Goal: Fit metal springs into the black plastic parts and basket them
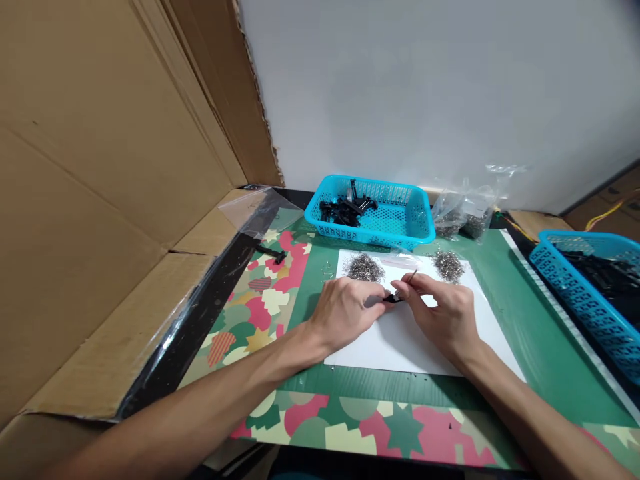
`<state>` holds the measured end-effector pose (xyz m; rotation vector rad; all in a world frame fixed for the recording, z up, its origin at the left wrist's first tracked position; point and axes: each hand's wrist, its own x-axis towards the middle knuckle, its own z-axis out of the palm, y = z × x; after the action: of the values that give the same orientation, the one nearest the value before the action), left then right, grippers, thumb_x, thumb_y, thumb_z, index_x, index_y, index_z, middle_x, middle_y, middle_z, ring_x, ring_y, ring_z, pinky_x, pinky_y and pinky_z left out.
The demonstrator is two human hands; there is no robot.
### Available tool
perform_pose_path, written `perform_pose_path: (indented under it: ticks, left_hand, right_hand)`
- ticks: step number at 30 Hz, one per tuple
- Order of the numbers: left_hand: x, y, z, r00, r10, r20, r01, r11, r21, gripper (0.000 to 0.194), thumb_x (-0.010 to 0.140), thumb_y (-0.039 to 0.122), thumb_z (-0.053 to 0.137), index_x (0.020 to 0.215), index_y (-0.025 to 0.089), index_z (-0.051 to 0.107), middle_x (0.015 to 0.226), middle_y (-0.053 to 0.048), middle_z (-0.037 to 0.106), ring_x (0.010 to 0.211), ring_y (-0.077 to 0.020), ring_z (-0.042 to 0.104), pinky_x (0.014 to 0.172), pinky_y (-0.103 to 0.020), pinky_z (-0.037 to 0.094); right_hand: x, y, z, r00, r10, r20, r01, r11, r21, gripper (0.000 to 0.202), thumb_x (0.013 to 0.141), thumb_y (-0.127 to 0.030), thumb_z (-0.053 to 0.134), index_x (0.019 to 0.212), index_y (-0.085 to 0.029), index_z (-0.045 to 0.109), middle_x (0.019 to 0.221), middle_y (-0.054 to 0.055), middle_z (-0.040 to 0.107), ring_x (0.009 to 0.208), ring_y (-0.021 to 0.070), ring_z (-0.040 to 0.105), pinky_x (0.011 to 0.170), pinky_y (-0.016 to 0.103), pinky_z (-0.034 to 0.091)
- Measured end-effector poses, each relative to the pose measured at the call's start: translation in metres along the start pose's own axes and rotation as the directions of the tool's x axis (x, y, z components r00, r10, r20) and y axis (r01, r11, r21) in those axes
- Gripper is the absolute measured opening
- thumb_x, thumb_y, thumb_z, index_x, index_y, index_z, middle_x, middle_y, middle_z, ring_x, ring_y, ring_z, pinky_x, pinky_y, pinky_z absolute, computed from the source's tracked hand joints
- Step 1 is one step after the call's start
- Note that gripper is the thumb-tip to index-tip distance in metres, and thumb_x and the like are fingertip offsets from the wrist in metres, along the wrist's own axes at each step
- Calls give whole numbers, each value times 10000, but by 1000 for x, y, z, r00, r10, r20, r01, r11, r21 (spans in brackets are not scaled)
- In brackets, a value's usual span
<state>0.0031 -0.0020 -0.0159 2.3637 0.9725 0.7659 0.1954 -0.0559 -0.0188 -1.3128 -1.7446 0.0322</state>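
Over the white sheet of paper (400, 340), both hands meet near its middle. My left hand (347, 307) is closed round a small black plastic part (393, 299), mostly hidden by the fingers. My right hand (445, 313) pinches a thin stick-like tool (413, 275) at the black part; its exact kind is too small to make out. Behind my left hand lies a pile of tiny metal pieces (365, 269). A second pile of tiny metal pieces (449, 267) sits beyond my right hand.
A blue basket (370, 238) with black plastic parts (345, 212) stands at the back. Another blue basket (575, 287) holds dark parts at the right. Clear bags (473, 213) stand near the wall. One black part (271, 254) lies at left, near the cardboard (100, 333).
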Motion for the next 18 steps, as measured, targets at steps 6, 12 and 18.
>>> perform_pose_path:
  ticks: [6, 12, 18]
  left_hand:
    - [1, 0, -3, 996, 5, -89, -8, 999, -34, 150, 876, 244, 820, 1020, 215, 793, 1023, -19, 826, 776, -178, 743, 736, -290, 570]
    - [5, 0, -10, 995, 5, -95, -9, 999, -32, 141, 947, 266, 728, 1082, 231, 753, 989, 0, 785, 596, -130, 588, 637, -269, 510]
    - [16, -23, -9, 987, -24, -158, 7, 994, -105, 268, 908, 490, 708, 1108, 322, 766, 864, 58, 758, 566, -140, 577, 587, -245, 502]
  right_hand:
    - [13, 6, -11, 928, 350, -126, -288, 891, 352, 251, 1024, -331, 637, 812, -198, 659, 746, 26, 754, 661, 160, 731, 664, 267, 588]
    - [23, 28, -27, 978, 209, 11, -205, 944, 258, 323, 1116, -338, 430, 873, -214, 604, 770, 19, 673, 681, 162, 621, 656, 292, 500]
    - [36, 28, -28, 951, -113, 287, 112, 993, 19, 124, 1010, -326, 680, 956, -220, 713, 907, 40, 744, 883, 203, 651, 843, 322, 488]
